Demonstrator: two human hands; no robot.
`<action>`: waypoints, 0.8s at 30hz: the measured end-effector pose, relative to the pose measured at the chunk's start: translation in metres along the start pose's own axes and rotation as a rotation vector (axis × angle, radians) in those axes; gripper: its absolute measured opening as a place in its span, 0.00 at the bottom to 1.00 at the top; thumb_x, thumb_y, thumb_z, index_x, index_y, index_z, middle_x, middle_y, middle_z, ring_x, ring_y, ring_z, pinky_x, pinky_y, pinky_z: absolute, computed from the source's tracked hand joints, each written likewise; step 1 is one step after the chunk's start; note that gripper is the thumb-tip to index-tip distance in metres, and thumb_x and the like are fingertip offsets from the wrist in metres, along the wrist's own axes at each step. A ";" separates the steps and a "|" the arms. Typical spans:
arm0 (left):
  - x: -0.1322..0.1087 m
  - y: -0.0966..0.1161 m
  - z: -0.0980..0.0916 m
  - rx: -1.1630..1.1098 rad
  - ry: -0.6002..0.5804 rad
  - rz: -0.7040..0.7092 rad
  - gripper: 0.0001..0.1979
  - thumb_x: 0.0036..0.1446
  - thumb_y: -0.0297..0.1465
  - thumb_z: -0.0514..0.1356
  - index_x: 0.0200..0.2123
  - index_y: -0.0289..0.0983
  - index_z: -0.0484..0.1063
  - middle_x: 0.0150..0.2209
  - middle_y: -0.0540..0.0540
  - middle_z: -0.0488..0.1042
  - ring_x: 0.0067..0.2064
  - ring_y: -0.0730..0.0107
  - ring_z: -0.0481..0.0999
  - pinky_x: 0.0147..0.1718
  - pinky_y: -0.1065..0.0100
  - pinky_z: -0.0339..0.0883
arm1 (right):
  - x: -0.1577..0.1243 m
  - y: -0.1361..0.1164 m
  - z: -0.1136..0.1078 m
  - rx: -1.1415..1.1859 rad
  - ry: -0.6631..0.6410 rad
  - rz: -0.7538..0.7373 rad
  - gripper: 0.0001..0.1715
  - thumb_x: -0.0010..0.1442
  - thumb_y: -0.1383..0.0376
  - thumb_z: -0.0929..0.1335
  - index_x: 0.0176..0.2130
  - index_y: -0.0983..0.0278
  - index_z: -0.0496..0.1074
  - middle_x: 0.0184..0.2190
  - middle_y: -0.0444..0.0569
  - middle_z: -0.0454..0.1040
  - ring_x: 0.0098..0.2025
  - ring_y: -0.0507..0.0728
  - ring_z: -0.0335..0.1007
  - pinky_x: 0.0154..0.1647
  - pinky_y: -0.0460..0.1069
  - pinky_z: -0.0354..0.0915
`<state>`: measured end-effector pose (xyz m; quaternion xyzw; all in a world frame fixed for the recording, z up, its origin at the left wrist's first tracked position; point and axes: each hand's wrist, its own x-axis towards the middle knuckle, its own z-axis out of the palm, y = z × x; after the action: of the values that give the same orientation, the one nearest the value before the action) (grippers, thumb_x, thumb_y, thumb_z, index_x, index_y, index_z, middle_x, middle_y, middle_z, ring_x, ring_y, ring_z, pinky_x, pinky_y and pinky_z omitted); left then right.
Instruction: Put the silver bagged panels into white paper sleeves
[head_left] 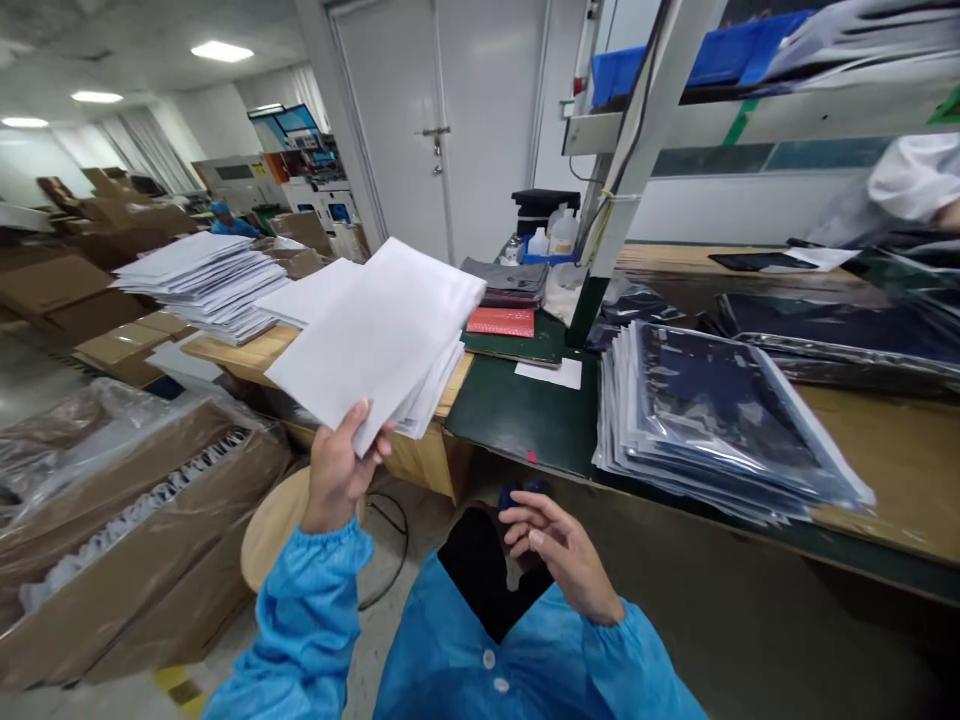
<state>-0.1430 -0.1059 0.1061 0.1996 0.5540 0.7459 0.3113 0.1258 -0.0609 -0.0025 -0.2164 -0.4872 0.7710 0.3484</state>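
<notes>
My left hand (347, 465) pinches the lower corner of a flat white paper packet (386, 330), perhaps an envelope, and holds it up above the wooden table. Behind and below it lies a pile of similar white packets (427, 395), partly hidden. In front of my body my right hand (559, 550) hangs with its fingers loosely apart and nothing in it. To its right, on the green-topped bench (517, 415), rests a stack of dark flat items in clear plastic bags (720, 410).
A tall stack of white packets (202, 285) stands on the wooden table at left. Below it are open cardboard boxes (150, 510) and a round stool (277, 525). A metal post (622, 170) rises from the bench. Another person's sleeve (915, 180) shows at far right.
</notes>
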 end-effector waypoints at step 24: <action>0.012 -0.002 -0.031 0.350 -0.675 -0.252 0.25 0.45 0.52 0.67 0.22 0.33 0.77 0.12 0.43 0.68 0.18 0.59 0.74 0.18 0.67 0.65 | -0.046 0.010 -0.036 -0.288 0.237 0.193 0.27 0.54 0.48 0.74 0.49 0.59 0.76 0.43 0.56 0.79 0.41 0.63 0.75 0.42 0.58 0.71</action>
<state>-0.1712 -0.1191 0.0942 0.4140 0.5592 0.4888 0.5264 0.1770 -0.0763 -0.0271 -0.3988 -0.5251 0.6922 0.2934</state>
